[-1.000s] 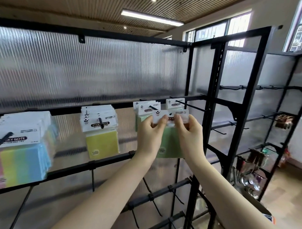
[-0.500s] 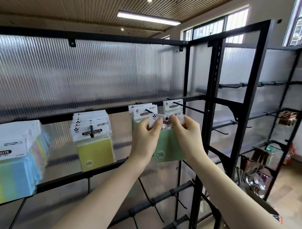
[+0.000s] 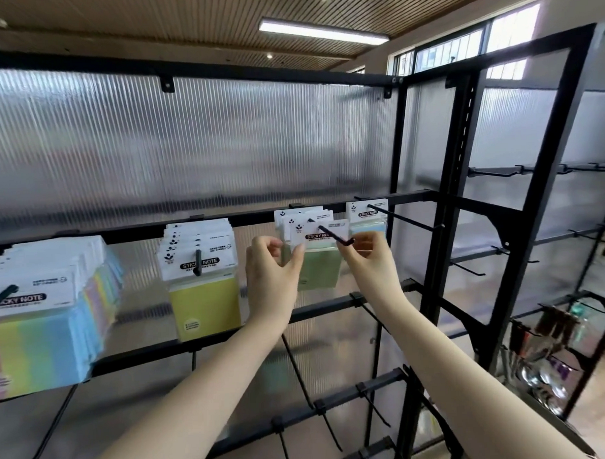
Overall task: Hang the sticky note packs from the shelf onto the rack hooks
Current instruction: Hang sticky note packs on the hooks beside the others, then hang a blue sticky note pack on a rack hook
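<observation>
Behind the black rack (image 3: 434, 204) stood a ribbed translucent panel (image 3: 188, 147) under a slatted ceiling with a strip light (image 3: 323, 31). From your head camera, both your arms reached up to the third hook (image 3: 335, 236) along the upper bar. The green sticky note pack (image 3: 317, 259) hung there, the hook through its white header card, in front of other green packs. Your left hand (image 3: 270, 275) had curled fingers, its thumb tip touching the pack's left edge; I could not tell whether it truly pinched. Your right hand (image 3: 371, 261) was at the pack's right edge, just under the hook tip, fingers curled; its grip was unclear. Left of you hung yellow packs (image 3: 204, 301) and rainbow packs (image 3: 40, 334); 1 pale blue pack (image 3: 367, 220) hung right.
</observation>
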`<state>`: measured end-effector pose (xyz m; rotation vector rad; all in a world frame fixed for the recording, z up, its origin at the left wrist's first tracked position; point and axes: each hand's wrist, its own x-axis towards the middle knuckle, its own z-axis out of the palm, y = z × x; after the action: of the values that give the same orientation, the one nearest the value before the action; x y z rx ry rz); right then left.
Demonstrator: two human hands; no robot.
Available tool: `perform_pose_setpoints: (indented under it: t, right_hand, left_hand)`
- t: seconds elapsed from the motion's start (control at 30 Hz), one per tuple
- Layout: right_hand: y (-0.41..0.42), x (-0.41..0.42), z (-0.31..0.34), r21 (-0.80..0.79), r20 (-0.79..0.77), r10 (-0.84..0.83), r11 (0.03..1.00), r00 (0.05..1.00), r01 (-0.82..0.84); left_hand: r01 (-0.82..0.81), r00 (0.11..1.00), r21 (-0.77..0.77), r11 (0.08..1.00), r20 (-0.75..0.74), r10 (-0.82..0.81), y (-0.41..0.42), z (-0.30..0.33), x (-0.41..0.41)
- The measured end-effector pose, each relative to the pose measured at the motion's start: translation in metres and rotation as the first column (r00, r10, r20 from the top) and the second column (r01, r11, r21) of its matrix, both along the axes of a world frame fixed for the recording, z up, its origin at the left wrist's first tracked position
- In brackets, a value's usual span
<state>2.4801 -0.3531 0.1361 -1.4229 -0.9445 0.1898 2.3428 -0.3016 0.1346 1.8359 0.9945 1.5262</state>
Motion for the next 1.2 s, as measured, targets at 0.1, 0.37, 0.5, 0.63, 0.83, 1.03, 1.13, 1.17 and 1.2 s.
perform_pose_setpoints:
  t: [0.1,0.37,0.5,0.63,0.83,1.03,1.13,1.17,1.2]
  right_hand:
    - [0.014,0.002,-0.006,-0.031,-0.036,-0.001,1.0,0.999,0.0]
    - [0.039,0.002,-0.023,-0.208,0.031,-0.007,0.978,0.999,0.013]
    - [0.032,0.002,-0.034,-0.296,0.026,-0.033,0.955,0.999,0.039]
    - [0.018,0.0,-0.053,-0.41,0.015,-0.027,0.912,1.0,0.031]
    - [-0.002,-0.025,-0.078,-0.644,0.063,0.085,0.765,0.994,-0.024]
    - [-0.013,-0.08,-0.086,-0.608,0.147,0.179,0.792,0.973,-0.054]
    - [-0.013,-0.117,-0.084,-0.598,0.178,0.244,0.796,0.953,-0.092]
    - [-0.012,-0.129,-0.083,-0.595,0.191,0.26,0.797,0.947,-0.099]
    - [-0.011,-0.142,-0.082,-0.594,0.203,0.272,0.798,0.941,-0.102]
  left_hand:
    - [-0.054,0.997,-0.033,0.998,-0.06,0.052,0.01,-0.009,0.003]
    - [-0.14,0.979,-0.248,0.959,-0.179,0.097,0.024,-0.024,0.016]
    - [-0.178,0.954,-0.285,0.942,-0.286,0.094,0.023,-0.038,0.01]
    - [-0.144,0.933,-0.334,0.931,-0.36,0.015,0.017,-0.061,-0.006]
    - [0.0,0.737,-0.292,0.956,-0.646,-0.197,-0.005,-0.087,-0.034]
    - [-0.013,0.649,-0.07,0.997,-0.759,-0.045,-0.028,-0.101,-0.08]
    - [-0.065,0.625,-0.001,0.998,-0.779,0.04,-0.03,-0.102,-0.12]
    - [-0.078,0.616,0.014,0.997,-0.786,0.059,-0.03,-0.101,-0.134]
    - [-0.091,0.607,0.021,0.996,-0.792,0.072,-0.03,-0.1,-0.149]
